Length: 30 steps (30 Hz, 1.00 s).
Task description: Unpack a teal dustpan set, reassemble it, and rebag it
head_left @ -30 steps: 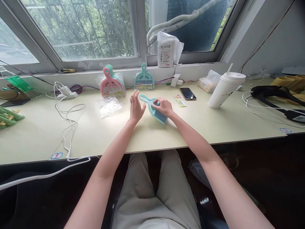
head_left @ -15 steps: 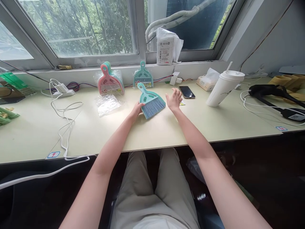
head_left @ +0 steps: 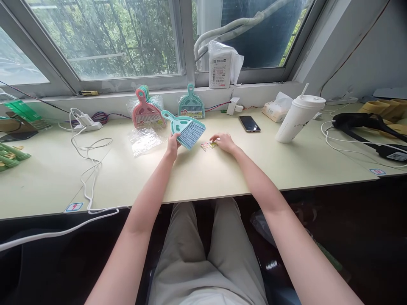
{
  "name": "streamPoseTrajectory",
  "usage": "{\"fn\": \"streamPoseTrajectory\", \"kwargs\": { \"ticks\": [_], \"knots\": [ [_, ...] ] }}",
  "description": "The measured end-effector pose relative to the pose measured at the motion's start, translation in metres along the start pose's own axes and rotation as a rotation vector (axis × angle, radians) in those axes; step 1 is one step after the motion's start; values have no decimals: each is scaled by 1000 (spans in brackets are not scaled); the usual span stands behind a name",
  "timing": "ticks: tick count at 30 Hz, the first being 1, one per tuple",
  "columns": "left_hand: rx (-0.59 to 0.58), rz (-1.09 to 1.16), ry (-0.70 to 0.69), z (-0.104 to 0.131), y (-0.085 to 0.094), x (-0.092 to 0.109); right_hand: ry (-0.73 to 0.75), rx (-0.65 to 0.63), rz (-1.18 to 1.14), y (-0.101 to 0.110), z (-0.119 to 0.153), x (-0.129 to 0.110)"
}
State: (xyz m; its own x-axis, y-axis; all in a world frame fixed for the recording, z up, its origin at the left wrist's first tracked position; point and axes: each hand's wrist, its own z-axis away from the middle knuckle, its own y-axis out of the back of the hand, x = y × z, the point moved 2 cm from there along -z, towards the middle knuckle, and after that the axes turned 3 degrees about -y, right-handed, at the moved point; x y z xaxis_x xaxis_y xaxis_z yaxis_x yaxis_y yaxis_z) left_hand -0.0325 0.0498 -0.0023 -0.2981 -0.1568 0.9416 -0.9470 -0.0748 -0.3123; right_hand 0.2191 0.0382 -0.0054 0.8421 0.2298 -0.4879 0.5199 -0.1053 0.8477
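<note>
My left hand (head_left: 173, 146) grips a small teal hand brush (head_left: 186, 128) by its lower edge and holds it tilted above the pale desk (head_left: 206, 173), handle pointing up and left. My right hand (head_left: 224, 142) rests on the desk with its fingertips on a small printed paper label (head_left: 208, 146). Behind the brush, a stack of pink and teal mini dustpans (head_left: 146, 109) in a plastic bag and a single teal dustpan set (head_left: 191, 103) lean against the window ledge.
An empty clear plastic bag (head_left: 145, 140) lies left of my hands. A phone (head_left: 249, 123), a tissue pack (head_left: 279, 109) and a white lidded cup (head_left: 297, 118) stand to the right. White cables (head_left: 92, 165) and a power strip (head_left: 85, 123) are at left; black gear (head_left: 365, 125) at far right.
My left hand has taken over the brush and lifted it left. My right hand let go of it, reached right for the paper label and drew it back toward the middle.
</note>
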Motion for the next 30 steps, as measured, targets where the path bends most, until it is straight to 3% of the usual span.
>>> {"fn": "streamPoseTrajectory", "kwargs": {
  "ticks": [6,8,12,15,21,30],
  "knots": [
    [43,14,-4,-5,7,-2,46,-17,68,-8,5,-6],
    [43,12,-5,-5,7,-2,28,31,93,-6,5,-7],
    [40,14,-14,-5,6,-1,-184,159,171,0,3,-6],
    [50,8,-9,-3,4,0,-309,49,178,-3,-1,-2],
    [48,-10,-3,-1,4,2,-12,-193,74,-17,-2,-12],
    [45,-9,-3,-2,4,0,28,-197,135,-17,0,-11]
  ]
}}
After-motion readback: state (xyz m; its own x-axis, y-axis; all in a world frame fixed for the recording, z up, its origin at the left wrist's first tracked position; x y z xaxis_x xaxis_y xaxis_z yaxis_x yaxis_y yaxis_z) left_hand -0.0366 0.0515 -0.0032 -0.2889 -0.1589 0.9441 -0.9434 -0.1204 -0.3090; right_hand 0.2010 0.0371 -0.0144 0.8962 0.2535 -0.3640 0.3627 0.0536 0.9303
